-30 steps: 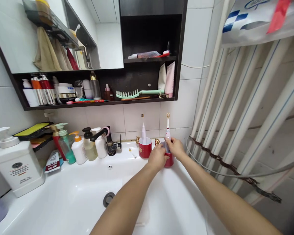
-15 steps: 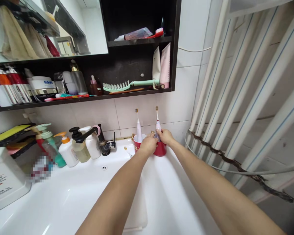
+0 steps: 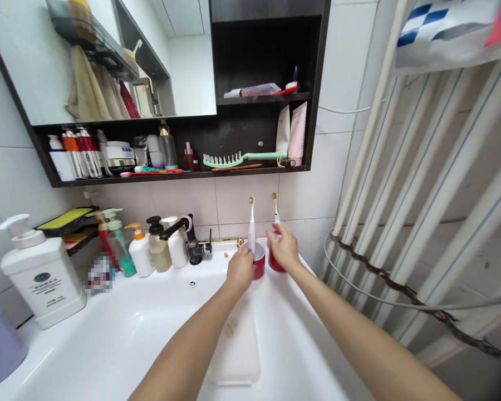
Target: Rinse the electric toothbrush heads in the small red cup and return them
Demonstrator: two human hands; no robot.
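Two red cups stand side by side on the back right corner of the white sink. A pale pink electric toothbrush (image 3: 251,231) rises from the left red cup (image 3: 259,266). My left hand (image 3: 239,271) is closed on that cup's left side, its fingertips at the rim. Just in front of the right red cup (image 3: 276,263) is my right hand (image 3: 285,248), fingers apart and slightly blurred, holding nothing visible. Behind those fingers a second electric toothbrush (image 3: 276,209) stands upright, its lower part hidden.
A black faucet (image 3: 195,250) and several pump bottles (image 3: 161,245) line the sink's back edge. Above hangs a dark shelf (image 3: 250,133) with a green hairbrush (image 3: 225,160). White pipes (image 3: 401,167) run along the right. A whitish flat board (image 3: 236,351) lies in the sink (image 3: 137,340).
My right hand has come off the right cup's toothbrush and its fingers have spread. My left hand has shifted from between the cups to the left cup's left side. The view has tilted and turned left.
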